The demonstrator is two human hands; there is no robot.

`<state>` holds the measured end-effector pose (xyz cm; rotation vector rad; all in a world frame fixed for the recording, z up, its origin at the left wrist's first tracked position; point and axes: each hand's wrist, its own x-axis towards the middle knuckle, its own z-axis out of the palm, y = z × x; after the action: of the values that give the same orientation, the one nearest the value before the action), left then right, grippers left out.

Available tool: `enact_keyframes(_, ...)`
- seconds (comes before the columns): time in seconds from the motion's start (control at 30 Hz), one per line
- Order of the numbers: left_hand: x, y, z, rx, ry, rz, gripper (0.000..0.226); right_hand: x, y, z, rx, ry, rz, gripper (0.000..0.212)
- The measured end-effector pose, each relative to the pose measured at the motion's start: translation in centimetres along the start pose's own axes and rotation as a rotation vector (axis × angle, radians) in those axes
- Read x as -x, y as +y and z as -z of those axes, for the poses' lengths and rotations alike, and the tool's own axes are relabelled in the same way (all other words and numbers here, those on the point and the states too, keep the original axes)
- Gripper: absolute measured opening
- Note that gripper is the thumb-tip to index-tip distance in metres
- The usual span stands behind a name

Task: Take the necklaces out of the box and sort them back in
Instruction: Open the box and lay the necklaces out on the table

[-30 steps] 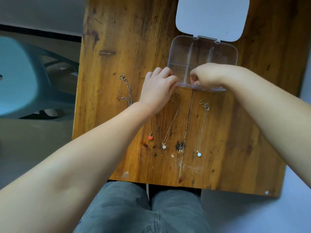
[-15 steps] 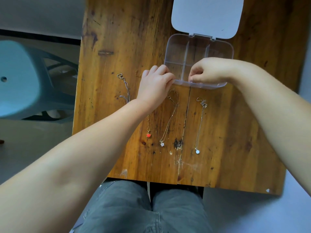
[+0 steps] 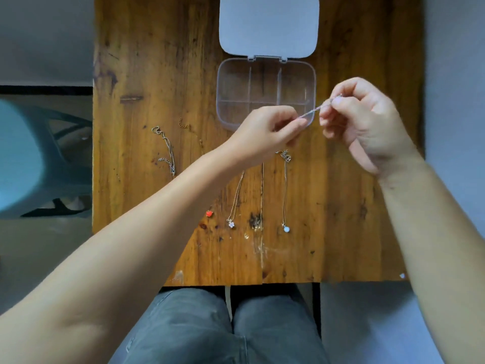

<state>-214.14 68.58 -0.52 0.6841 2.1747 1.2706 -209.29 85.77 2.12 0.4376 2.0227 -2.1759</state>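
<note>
A thin silver necklace chain (image 3: pixel 313 111) is stretched taut in the air between my left hand (image 3: pixel 265 130) and my right hand (image 3: pixel 359 119), both pinching it just in front of the clear compartment box (image 3: pixel 265 90). The box stands open with its white lid (image 3: pixel 269 24) folded back, and its compartments look empty. On the wooden table lie a heart-link necklace (image 3: pixel 165 145), a gold chain (image 3: pixel 185 124), a red pendant (image 3: pixel 209 213), a flower-pendant necklace (image 3: pixel 235 200) and a round pale-pendant necklace (image 3: pixel 285 190).
The wooden table (image 3: pixel 147 74) ends near my knees, its front edge at the bottom of the boards. A pale blue plastic chair (image 3: pixel 23 158) stands to the left of the table. Grey floor shows on the right.
Both hands have lifted away from the box's front edge and moved right, drawing a chain out taut between them. The necklaces on the table have not moved.
</note>
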Motion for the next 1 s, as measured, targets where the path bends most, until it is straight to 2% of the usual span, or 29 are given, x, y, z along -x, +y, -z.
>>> enact_keyframes(0.13,-1.0,0.8,-1.2,0.125,-0.065,0.115,0.034,4.7,2.7,4.8,-0.268,0.251,-0.162,0.022)
enact_keyframes(0.27,-3.6,0.6,-3.6,0.056,-0.113,0.212,0.036,10.4,8.2,6.3,-0.126,0.481,-0.456,0.021)
enact_keyframes(0.37,-6.0,0.5,-6.6,-0.189,-0.159,0.172,0.036,13.8,12.3,4.6,-0.084,0.590,-0.690,0.015)
enact_keyframes(0.43,-7.0,0.3,-8.9,-0.411,-0.227,0.107,0.035,15.1,14.3,2.7,-0.062,0.599,-0.765,0.011)
enact_keyframes(0.53,-7.7,-0.4,-11.7,-0.727,-0.267,0.011,0.028,15.6,15.8,0.2,0.050,0.605,-0.772,0.009)
enact_keyframes(0.7,-8.4,-1.4,-13.4,-0.999,-0.276,-0.127,0.029,14.8,16.3,-1.1,0.435,0.537,-0.719,0.020)
enact_keyframes(0.8,-8.1,-1.8,-13.4,-0.997,-0.233,-0.163,0.027,14.4,16.1,-0.4,0.628,0.404,-0.769,0.034)
enact_keyframes(0.93,-6.0,-2.3,-11.4,-0.807,-0.163,-0.186,0.029,14.1,15.0,1.6,0.763,0.292,-0.847,0.048)
enact_keyframes(1.0,-3.5,-3.1,-9.2,-0.702,-0.103,-0.159,0.024,13.4,13.9,2.3,0.839,0.268,-0.804,0.046)
